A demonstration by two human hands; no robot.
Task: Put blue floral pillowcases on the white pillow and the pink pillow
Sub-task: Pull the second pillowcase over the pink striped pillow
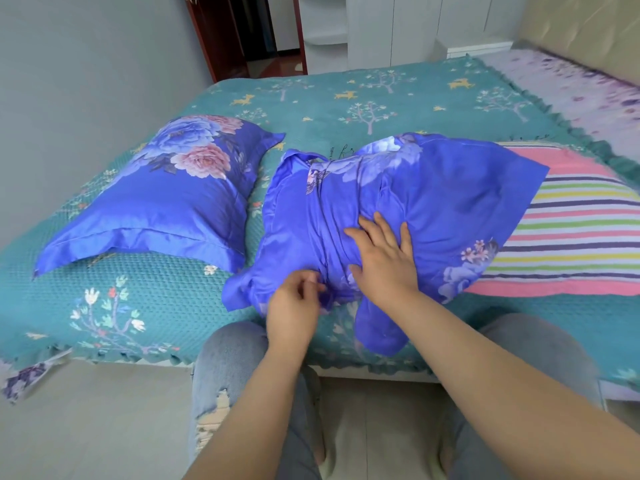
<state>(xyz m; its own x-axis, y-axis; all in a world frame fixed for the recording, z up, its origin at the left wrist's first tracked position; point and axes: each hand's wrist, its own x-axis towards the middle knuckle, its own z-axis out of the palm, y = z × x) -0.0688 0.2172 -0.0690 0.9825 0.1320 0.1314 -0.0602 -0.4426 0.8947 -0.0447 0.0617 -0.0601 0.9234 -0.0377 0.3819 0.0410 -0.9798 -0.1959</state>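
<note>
Left hand [294, 299] pinches the near edge of the second pillowcase [433, 202]; right hand [384, 258] presses flat, fingers spread, likely pinning the pillow inside. Finished cased pillow [166, 202] lies alongside on the bedspread [346, 98].

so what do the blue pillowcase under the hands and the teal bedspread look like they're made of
Blue pillowcase: seemingly a thin, satin-like fabric, since it has a soft sheen and gathers in fine creases. Teal bedspread: likely a thicker quilted or waffle-textured cloth, matte, with a raised grid of bumps and a scalloped edge.

Home bedroom, bed [346, 98] with teal bedspread, white wardrobe [398, 26]
</note>
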